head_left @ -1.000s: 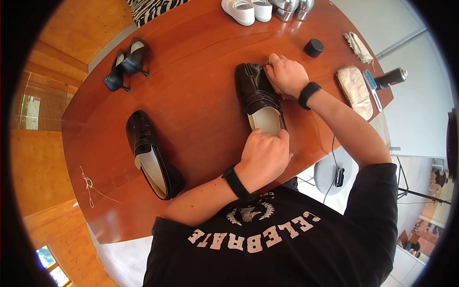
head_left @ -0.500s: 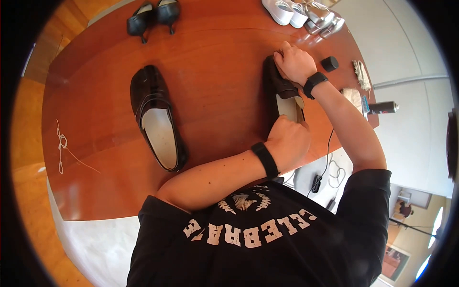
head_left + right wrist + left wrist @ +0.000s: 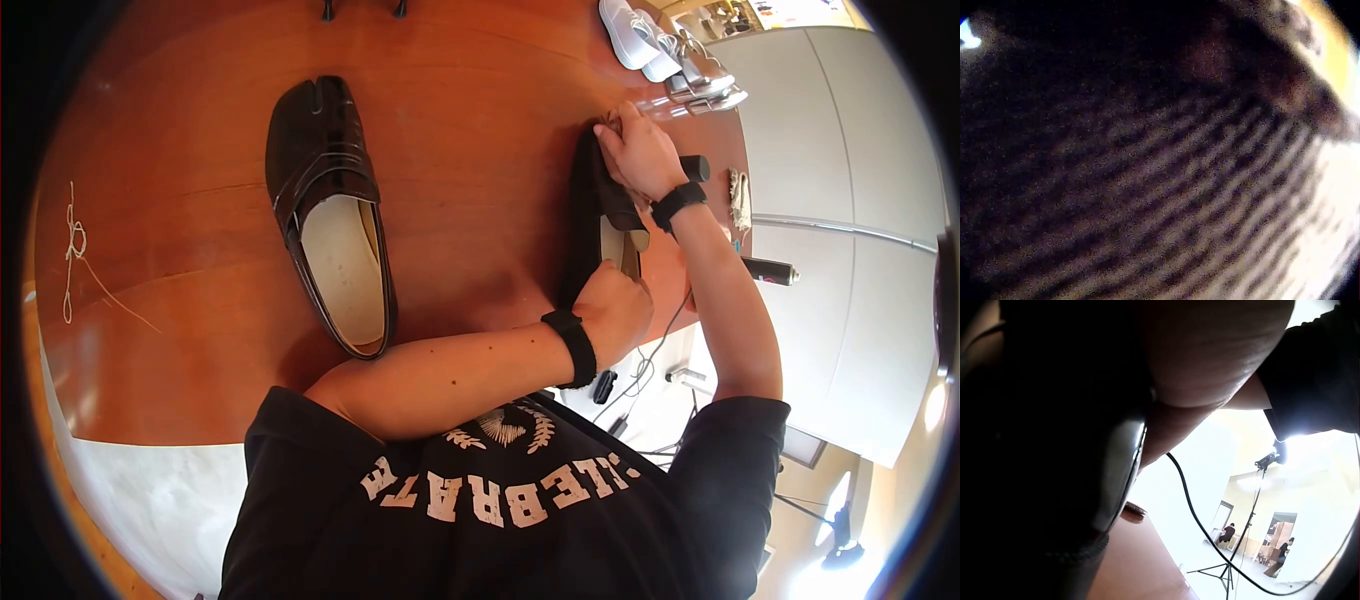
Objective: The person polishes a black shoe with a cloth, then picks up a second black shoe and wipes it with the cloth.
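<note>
Loafer [image 3: 590, 195] right of centre: left hand [image 3: 614, 310] grips its heel, likely for steadiness; right hand [image 3: 648, 158] at toe, grip unclear.

that table [image 3: 470, 220] looks like reddish-brown wood with a slick, glossy top. left loafer [image 3: 325, 185] is shiny dark leather by the look of it, with a smooth, matt, pale insole [image 3: 345, 270]. right loafer [image 3: 588, 195] is too shadowed to judge its shine. far right, the silver shoes [image 3: 703, 78] are mirror-bright metallic, the white sneakers [image 3: 635, 40] way flatter. t-shirt's [image 3: 490, 560] plain matt black cloth.
</note>
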The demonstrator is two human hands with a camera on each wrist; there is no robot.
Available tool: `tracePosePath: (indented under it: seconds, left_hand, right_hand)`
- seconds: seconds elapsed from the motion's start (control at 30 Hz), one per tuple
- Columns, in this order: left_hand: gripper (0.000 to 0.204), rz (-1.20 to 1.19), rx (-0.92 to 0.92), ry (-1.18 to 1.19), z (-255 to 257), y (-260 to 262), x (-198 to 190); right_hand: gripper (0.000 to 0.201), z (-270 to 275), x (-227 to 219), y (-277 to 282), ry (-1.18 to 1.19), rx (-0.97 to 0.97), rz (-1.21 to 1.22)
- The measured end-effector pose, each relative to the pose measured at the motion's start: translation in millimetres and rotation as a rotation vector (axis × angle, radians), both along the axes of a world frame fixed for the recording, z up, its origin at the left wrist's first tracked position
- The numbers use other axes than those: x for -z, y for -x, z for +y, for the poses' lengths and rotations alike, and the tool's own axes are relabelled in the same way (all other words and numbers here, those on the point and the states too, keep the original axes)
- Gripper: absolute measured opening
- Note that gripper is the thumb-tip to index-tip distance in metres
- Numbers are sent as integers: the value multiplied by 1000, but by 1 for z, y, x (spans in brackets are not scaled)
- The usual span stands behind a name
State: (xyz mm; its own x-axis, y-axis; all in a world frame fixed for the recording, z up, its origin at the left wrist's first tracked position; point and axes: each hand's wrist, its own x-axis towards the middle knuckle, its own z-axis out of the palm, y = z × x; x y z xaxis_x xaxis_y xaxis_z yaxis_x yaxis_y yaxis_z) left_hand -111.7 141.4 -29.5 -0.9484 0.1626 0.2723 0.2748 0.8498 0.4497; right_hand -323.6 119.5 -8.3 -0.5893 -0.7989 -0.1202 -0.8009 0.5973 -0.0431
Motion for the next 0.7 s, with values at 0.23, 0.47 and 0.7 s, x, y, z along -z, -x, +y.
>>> tracePosePath:
  seconds: [0.23,0.47,0.7]
  left_hand:
    - [11,19,5,9,-2,-2,-1]
    - [12,7,1,-102,-2,-2,0]
    - [12,30,-14,-61,-1,-2,1]
  right_hand:
    - [40,16,-27,4,84,-181,-248]
    - [39,13,-19,7,23,-286,-244]
    - [25,0,7,9,158,-199,-72]
